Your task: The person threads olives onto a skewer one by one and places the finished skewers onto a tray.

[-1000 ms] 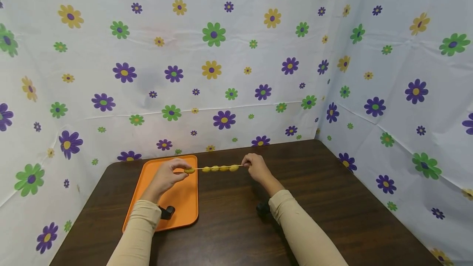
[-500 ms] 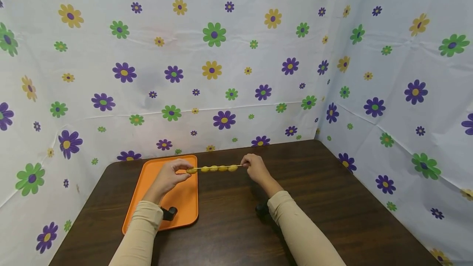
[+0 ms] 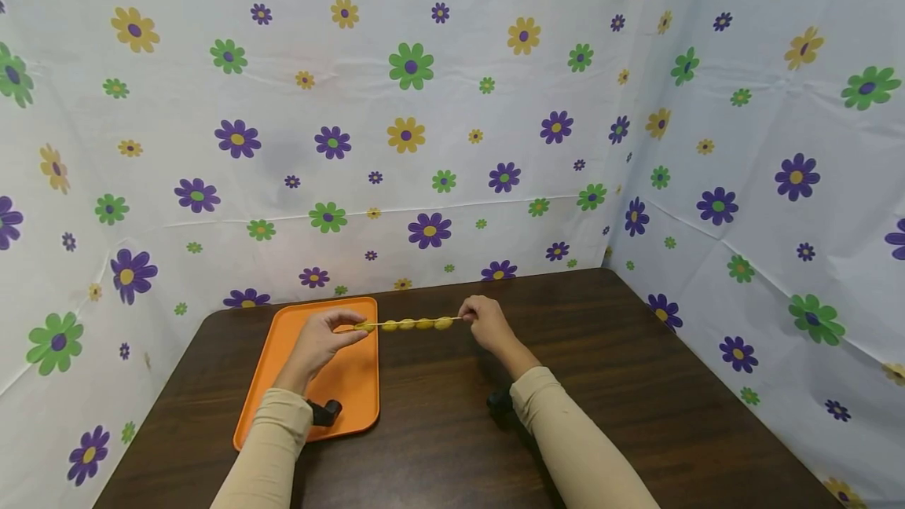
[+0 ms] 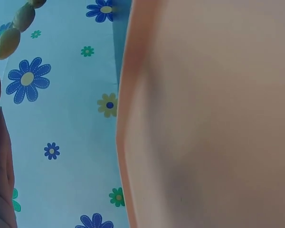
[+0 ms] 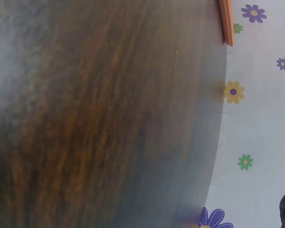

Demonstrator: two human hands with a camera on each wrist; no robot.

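Observation:
A thin pale skewer (image 3: pixel 378 325) is held level above the table, between both hands. Several oval yellow-green pieces (image 3: pixel 424 324), olive- or grape-like, are threaded on it in a row. My left hand (image 3: pixel 314 342) pinches the leftmost piece (image 3: pixel 365 326) between thumb and fingers, over the far part of the orange tray (image 3: pixel 353 395). A short gap parts that piece from the rest. At the other end, the fingertips of my right hand (image 3: pixel 488 324) pinch the bare stick. In the left wrist view, some threaded pieces (image 4: pixel 8 43) show at the upper left.
The tray, with a low raised rim, lies on the left of the dark wood table (image 3: pixel 438 430). A white flowered cloth (image 3: pixel 452 100) hangs behind the table and along its sides. Black wrist mounts (image 3: pixel 325 412) sit below the forearms.
The leftmost piece has come slightly closer to the other pieces, narrowing the gap. My right hand, with the row of pieces, has shifted slightly left.

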